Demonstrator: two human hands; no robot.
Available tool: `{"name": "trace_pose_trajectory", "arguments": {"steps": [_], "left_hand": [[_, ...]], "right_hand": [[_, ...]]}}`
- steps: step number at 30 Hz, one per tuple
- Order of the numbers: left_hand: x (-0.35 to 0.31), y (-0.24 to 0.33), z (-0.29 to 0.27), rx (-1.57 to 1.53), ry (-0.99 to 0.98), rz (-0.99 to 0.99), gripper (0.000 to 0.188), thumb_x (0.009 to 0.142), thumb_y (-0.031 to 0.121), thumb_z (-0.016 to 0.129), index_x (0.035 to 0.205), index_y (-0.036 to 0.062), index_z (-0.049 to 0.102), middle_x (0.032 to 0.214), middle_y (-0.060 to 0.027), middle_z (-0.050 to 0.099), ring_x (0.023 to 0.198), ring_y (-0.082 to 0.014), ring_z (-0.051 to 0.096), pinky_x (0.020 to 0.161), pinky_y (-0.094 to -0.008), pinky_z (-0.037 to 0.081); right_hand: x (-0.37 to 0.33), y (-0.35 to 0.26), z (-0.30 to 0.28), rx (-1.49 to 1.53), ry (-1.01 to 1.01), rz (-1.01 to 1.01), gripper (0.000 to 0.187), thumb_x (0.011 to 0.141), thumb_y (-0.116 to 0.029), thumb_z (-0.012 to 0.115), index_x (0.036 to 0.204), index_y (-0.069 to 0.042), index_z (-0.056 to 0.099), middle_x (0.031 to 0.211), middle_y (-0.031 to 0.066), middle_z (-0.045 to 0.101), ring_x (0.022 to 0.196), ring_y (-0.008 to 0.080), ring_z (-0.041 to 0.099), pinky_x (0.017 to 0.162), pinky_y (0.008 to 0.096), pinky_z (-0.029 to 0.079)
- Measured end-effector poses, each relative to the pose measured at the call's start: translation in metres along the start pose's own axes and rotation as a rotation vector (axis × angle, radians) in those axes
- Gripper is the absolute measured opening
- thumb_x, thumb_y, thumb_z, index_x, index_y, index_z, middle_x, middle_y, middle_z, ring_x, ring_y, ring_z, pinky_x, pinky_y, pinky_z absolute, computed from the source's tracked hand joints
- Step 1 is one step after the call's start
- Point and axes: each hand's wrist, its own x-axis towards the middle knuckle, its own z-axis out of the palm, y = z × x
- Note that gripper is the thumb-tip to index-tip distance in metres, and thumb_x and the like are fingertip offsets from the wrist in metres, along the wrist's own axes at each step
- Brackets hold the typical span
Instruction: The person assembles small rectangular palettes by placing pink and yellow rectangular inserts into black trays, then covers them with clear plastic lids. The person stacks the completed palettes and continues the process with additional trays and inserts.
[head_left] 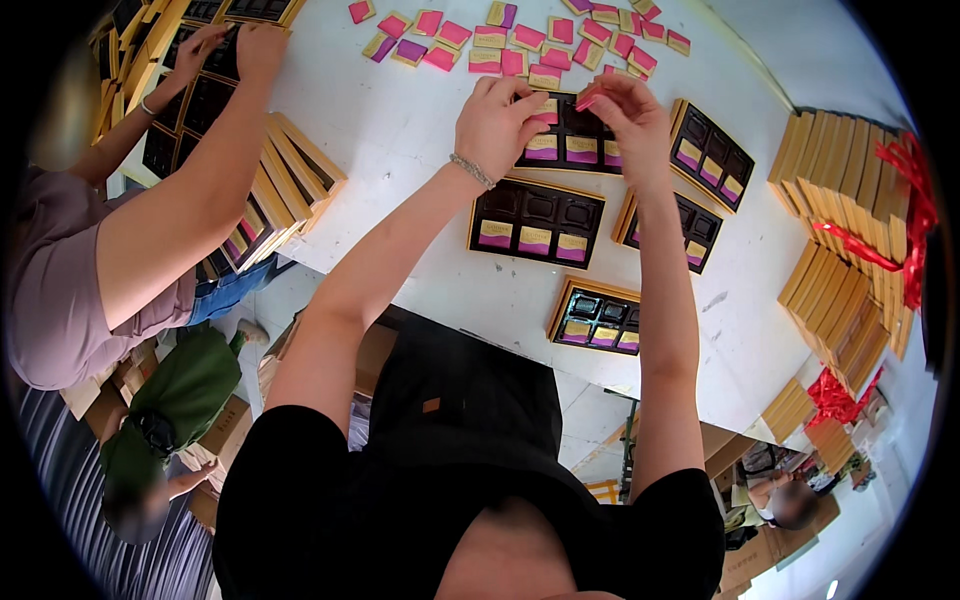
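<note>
A black-trayed box (601,128) with a gold edge lies under my two hands. My left hand (494,125) is at its left side, thumb and finger closed at the edge of a small gold-and-pink wrapped square (546,112) in an upper compartment. Between the thumb and fingers of my right hand (636,122), above the box's upper right part, is a pink wrapped square (586,101). Gold-and-purple squares (581,150) fill the lower row. Closer to me lie another box (537,216), a box partly behind my right forearm (692,232), and a smaller-looking box (598,316). One more box (712,156) is at right.
Many loose pink, gold and purple squares (489,37) are scattered across the far side of the white table (400,140). Stacked gold-edged boxes (840,160) with red ribbon (912,220) line the right side. At left, another person's arms (190,200) reach over more boxes (290,185).
</note>
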Motion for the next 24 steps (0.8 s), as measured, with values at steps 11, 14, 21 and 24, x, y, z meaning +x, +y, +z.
{"name": "trace_pose_trajectory", "arguments": {"steps": [11, 14, 21, 24], "left_hand": [[-0.022, 0.022, 0.000, 0.407, -0.384, 0.135, 0.082, 0.088, 0.053, 0.055, 0.146, 0.0006, 0.031, 0.157, -0.0127, 0.022, 0.146, -0.0247, 0.018, 0.110, -0.0627, 0.020], [-0.028, 0.023, -0.004, 0.460, -0.430, 0.142, 0.087, 0.085, 0.057, 0.056, 0.146, 0.0006, 0.032, 0.157, -0.0128, 0.022, 0.146, -0.0241, 0.017, 0.108, -0.0668, 0.020], [-0.053, 0.025, -0.024, 0.441, -0.508, 0.089, 0.095, 0.079, 0.065, 0.056, 0.146, 0.0014, 0.032, 0.157, -0.0117, 0.021, 0.147, -0.0232, 0.014, 0.104, -0.0717, 0.019], [-0.049, 0.020, -0.022, 0.404, -0.429, 0.046, 0.094, 0.079, 0.064, 0.057, 0.146, 0.0028, 0.032, 0.157, -0.0105, 0.021, 0.147, -0.0221, 0.013, 0.103, -0.0734, 0.017]], "right_hand": [[-0.038, 0.015, -0.004, -1.311, -0.245, -0.501, 0.060, 0.089, -0.041, 0.058, 0.136, -0.005, 0.049, 0.147, 0.0089, 0.041, 0.140, 0.0269, 0.032, 0.113, 0.0543, 0.022], [-0.053, 0.017, 0.001, -1.493, -0.287, -0.501, 0.071, 0.089, -0.053, 0.050, 0.142, -0.007, 0.043, 0.150, 0.0083, 0.037, 0.141, 0.0250, 0.031, 0.113, 0.0592, 0.019], [-0.072, 0.012, 0.020, -1.572, -0.357, -0.430, 0.081, 0.085, -0.062, 0.048, 0.144, -0.007, 0.040, 0.154, 0.0051, 0.031, 0.144, 0.0260, 0.024, 0.107, 0.0697, 0.016], [-0.068, 0.014, 0.020, -1.497, -0.335, -0.424, 0.085, 0.084, -0.064, 0.048, 0.146, -0.007, 0.036, 0.155, 0.0048, 0.028, 0.144, 0.0294, 0.022, 0.108, 0.0694, 0.014]]}}
